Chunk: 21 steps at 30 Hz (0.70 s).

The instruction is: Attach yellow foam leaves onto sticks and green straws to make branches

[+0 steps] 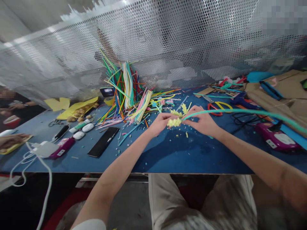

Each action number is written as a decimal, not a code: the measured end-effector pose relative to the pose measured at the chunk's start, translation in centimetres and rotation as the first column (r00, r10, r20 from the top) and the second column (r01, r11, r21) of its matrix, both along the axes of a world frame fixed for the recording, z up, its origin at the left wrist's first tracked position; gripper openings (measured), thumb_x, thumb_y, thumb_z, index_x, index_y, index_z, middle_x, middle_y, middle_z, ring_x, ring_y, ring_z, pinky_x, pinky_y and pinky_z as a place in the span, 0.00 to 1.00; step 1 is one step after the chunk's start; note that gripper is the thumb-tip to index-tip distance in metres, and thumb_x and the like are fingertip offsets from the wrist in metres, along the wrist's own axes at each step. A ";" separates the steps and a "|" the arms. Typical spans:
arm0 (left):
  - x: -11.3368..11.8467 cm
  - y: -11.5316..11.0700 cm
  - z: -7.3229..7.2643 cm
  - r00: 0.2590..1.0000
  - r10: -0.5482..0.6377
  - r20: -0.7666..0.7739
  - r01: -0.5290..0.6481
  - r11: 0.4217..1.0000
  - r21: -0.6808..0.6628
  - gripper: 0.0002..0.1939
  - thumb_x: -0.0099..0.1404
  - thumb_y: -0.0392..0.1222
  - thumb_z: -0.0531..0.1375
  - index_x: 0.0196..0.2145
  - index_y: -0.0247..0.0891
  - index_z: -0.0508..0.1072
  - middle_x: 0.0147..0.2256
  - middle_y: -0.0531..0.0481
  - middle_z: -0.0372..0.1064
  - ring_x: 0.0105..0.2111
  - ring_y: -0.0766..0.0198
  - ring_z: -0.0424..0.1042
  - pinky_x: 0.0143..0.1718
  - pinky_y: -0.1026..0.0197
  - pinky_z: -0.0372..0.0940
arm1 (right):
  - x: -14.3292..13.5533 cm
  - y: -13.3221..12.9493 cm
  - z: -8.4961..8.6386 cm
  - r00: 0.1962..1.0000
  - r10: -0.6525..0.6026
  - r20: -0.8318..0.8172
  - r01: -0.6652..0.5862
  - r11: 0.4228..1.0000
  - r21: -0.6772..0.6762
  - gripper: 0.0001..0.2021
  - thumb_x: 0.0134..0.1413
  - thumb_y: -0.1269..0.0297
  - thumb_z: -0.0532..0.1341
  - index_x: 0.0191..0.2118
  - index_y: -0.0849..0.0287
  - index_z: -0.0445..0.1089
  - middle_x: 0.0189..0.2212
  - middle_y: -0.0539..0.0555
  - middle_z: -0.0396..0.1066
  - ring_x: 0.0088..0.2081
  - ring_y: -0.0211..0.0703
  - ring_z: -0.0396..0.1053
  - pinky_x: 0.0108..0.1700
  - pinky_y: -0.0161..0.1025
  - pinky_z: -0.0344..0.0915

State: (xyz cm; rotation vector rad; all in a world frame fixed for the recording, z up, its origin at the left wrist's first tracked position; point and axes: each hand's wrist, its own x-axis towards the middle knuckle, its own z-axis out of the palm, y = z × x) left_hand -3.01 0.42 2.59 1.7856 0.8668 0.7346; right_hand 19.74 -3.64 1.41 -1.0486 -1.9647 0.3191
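My left hand [161,124] pinches the left side of a small yellow pipe-cleaner figure [174,122] with bumpy, coiled lobes. From the other side, the fingers of my right hand [201,121] are closed around a long teal pipe cleaner [240,111], which meets the yellow piece and arcs away to the right edge. Both hands are close together above the blue table [168,159]. Just where the teal stem joins the yellow part is hidden by my fingers.
Behind my hands stands a big bundle of coloured pipe cleaners [128,86]. A phone [103,142] lies to the left. Red-handled pliers [214,108] and a purple power strip [277,136] are on the right. A perforated metal panel [179,41] borders the back. Another person's hand [11,142] rests far left.
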 end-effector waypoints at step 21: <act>1.7 -1.0 -1.9 0.938 0.221 0.267 -0.287 0.927 0.243 0.20 0.51 0.55 0.72 0.24 0.35 0.74 0.20 0.58 0.56 0.21 0.73 0.50 0.23 0.65 0.48 | -1.4 0.4 -0.8 0.812 0.005 -0.584 -0.316 0.845 -0.432 0.13 0.48 0.51 0.70 0.32 0.56 0.80 0.31 0.53 0.79 0.35 0.45 0.74 0.42 0.43 0.69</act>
